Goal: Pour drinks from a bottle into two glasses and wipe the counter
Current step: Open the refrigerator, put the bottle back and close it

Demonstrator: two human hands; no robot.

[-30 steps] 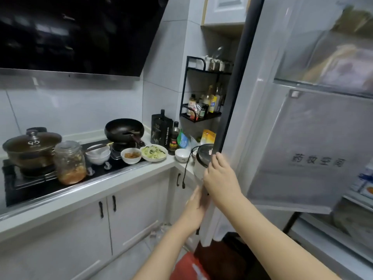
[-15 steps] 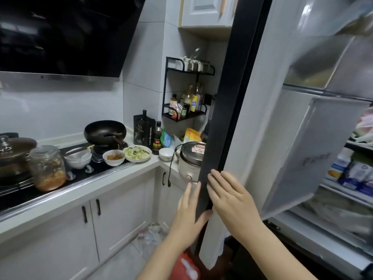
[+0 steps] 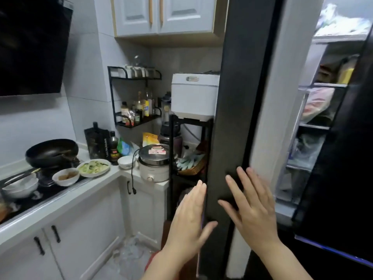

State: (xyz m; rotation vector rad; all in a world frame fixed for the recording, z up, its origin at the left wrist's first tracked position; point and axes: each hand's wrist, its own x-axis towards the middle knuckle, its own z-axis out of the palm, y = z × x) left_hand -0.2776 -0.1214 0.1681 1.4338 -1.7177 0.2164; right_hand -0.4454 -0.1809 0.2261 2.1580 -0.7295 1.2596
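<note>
Both palms flat, fingers spread: left hand on the dark fridge door edge, right hand on its face, lower centre. Counter lower left; bottle and glasses unidentifiable.

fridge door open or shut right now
Open. The dark fridge door stands swung out, with lit shelves showing past its edge. Left hand and right hand lie flat against it, fingers straight.

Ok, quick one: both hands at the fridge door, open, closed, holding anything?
Left hand: open, fingers straight, at the edge of the fridge door, holding nothing.
Right hand: open, fingers spread, flat against the door, holding nothing.
</note>
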